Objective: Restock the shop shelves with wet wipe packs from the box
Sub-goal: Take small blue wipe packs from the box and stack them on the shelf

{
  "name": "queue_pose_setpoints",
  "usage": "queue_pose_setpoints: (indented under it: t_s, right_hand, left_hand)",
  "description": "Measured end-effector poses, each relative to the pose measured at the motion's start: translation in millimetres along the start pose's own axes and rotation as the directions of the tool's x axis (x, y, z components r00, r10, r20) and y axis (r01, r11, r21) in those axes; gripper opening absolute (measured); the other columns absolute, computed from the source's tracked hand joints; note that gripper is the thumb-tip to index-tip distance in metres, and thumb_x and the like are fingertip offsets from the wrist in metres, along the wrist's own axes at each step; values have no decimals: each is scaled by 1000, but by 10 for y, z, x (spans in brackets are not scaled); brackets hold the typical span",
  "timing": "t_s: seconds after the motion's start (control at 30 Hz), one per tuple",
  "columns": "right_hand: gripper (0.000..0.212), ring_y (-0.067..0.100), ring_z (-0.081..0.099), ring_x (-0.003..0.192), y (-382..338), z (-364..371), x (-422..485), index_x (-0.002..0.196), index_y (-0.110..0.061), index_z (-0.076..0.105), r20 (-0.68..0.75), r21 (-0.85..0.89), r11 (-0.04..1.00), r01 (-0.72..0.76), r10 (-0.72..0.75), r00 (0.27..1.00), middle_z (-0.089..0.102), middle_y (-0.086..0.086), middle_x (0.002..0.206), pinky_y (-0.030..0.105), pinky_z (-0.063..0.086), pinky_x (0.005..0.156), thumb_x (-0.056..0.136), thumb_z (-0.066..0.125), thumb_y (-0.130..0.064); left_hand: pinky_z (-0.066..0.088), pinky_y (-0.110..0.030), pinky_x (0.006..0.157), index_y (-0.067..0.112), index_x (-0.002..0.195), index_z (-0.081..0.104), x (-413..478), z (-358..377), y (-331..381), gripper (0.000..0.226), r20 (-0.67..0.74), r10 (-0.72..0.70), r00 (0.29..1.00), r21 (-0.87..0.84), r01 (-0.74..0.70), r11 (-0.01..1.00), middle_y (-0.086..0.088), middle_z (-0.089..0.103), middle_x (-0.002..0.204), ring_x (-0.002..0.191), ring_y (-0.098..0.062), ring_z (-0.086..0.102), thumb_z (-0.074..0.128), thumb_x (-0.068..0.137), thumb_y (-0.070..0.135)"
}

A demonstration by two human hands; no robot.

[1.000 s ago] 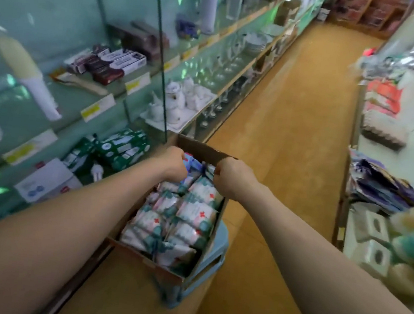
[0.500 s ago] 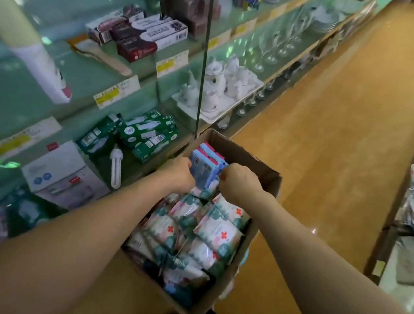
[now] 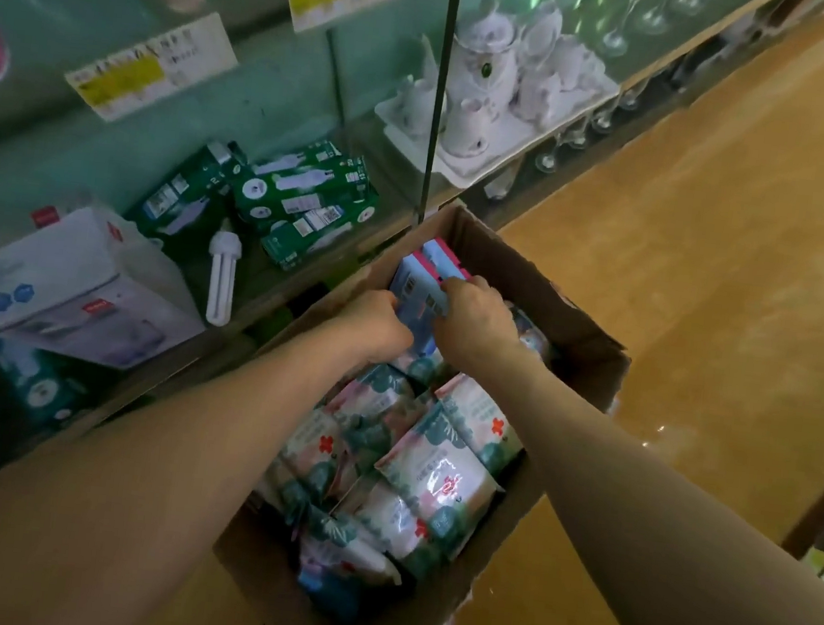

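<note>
- Head view: a brown cardboard box (image 3: 580,331) is being looked down on. It is sitting just beside the low glass shelf (image 3: 108,164), on the yellow-brown shop floor side.
- The box is being filled by many wet wipe packs (image 3: 437,474). They are green and white with small red crosses, and they are lying on top of each other in a messy heap.
- At the far end of the box, a few blue and pink packs (image 3: 416,282) are being held upright. Their tops are sticking up above the rim.
- These packs are being gripped by the left hand (image 3: 377,326) on their left side, with the fingers curled round them.
- The same packs are being gripped from above by the right hand (image 3: 476,319), with its fingers bent over their top edge.
- On the shelf, green boxes (image 3: 305,192) are being kept in a loose pile. A white light bulb (image 3: 223,270) is lying bare just beside them, and a big white box (image 3: 79,284) is sitting near it, tilted.
- Further along, past an upright glass divider (image 3: 442,84), a white tea set (image 3: 484,63) is being shown on a white tray (image 3: 471,177).
- Yellow and white price labels (image 3: 150,64) are being shown on the shelf edges above.
- The floor (image 3: 715,244) is being lit softly, and it is shining a little.
</note>
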State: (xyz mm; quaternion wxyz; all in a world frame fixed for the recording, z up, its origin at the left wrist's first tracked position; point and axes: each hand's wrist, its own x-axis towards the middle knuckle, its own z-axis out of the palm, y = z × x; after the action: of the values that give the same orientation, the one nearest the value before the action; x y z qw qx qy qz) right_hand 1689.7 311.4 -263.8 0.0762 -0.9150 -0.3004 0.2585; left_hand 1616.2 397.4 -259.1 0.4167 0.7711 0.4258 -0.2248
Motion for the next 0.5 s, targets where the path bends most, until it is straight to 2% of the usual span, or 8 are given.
queue_pose_setpoints:
  t_s: [0.1, 0.17, 0.23, 0.33, 0.4, 0.47, 0.5]
  right_hand:
    - [45, 30, 43, 124, 3, 80, 109, 136, -10, 44, -7, -33, 999, -5, 4, 1000, 44, 14, 135, 38, 41, 99, 94, 56, -18]
    - [43, 30, 42, 125, -11, 133, 169, 136, -9, 45, -1, -75, 997, -1, 1, 1000, 43, 15, 136, 38, 40, 99, 96, 54, -21]
    - [43, 31, 41, 125, -45, 193, 189, 134, -8, 46, 22, -84, 996, 13, -11, 1000, 43, 15, 135, 39, 41, 97, 95, 53, -24]
    - [51, 32, 46, 120, -120, 304, 110, 132, -9, 45, 62, -49, 994, 95, -92, 994, 45, 14, 129, 40, 43, 92, 89, 64, -29]
    - [57, 31, 51, 112, -149, 356, 30, 131, -10, 46, 142, 30, 987, 157, -159, 977, 47, 13, 123, 39, 44, 89, 85, 68, -36]
    - [45, 32, 54, 108, -120, 327, -10, 124, -10, 54, 176, 97, 977, 191, -206, 963, 48, 13, 119, 38, 44, 84, 88, 63, -35]
    - [38, 32, 53, 108, -77, 283, -2, 122, -11, 57, 138, 100, 975, 200, -212, 967, 48, 13, 120, 38, 44, 83, 90, 59, -30]
  left_hand:
    - [49, -40, 89, 8, 124, 57, 105, 76, -62, 32, 12, -72, 997, -119, 73, 990, -17, 62, 117, 108, -35, 60, 52, 95, 20]
    - [50, -41, 91, 7, 122, 59, 154, 112, -90, 35, 14, -136, 991, -243, 135, 961, -17, 63, 118, 107, -34, 61, 47, 97, 28]
    - [50, -44, 92, 10, 123, 58, 188, 133, -85, 43, 31, -197, 980, -388, 194, 901, -14, 63, 119, 106, -32, 60, 43, 97, 41]
    - [51, -45, 79, 18, 116, 60, 257, 144, -65, 48, 159, -261, 952, -583, 304, 754, -9, 64, 112, 101, -30, 62, 46, 91, 57]
    - [53, -50, 80, 18, 113, 60, 304, 157, -102, 44, 198, -299, 933, -651, 353, 672, -11, 65, 109, 99, -32, 61, 53, 88, 53]
    - [53, -53, 83, 15, 111, 61, 341, 178, -180, 35, 194, -336, 922, -661, 376, 649, -12, 66, 105, 94, -32, 62, 58, 90, 43]
    - [54, -50, 81, 14, 110, 60, 351, 186, -213, 31, 195, -338, 921, -648, 379, 660, -12, 66, 103, 90, -31, 63, 58, 91, 38]
